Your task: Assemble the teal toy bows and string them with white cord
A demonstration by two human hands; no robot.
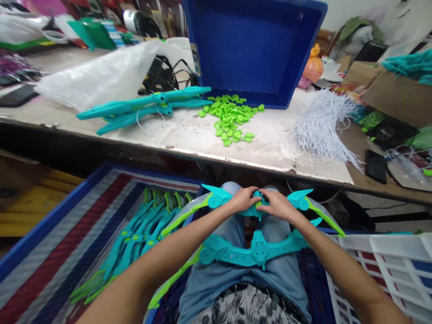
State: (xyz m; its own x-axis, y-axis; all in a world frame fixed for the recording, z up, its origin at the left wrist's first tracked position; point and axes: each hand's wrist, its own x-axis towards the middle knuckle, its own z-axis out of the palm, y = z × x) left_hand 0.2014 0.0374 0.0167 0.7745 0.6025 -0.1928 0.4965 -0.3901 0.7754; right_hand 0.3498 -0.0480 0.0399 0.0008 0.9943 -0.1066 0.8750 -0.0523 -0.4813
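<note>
A teal toy bow with lime-green limb ends (299,200) lies across my knees. At its centre, my left hand (245,200) and my right hand (276,204) meet, fingers closed around the middle, where a small green piece (258,204) shows between them. Nearer my body, a second teal bow (232,253) rests on my thighs, partly behind my right forearm. On the table, small lime-green pieces (229,114) form a loose pile. To their left lie stacked teal parts (135,108) with white string.
A blue bin (246,49) stands tipped up on the table (263,153). White strings (324,126) and a black phone (375,165) are at right. Assembled bows (135,238) lie in a blue-edged, striped-lined container (50,234) at left. A white crate (388,252) is at lower right.
</note>
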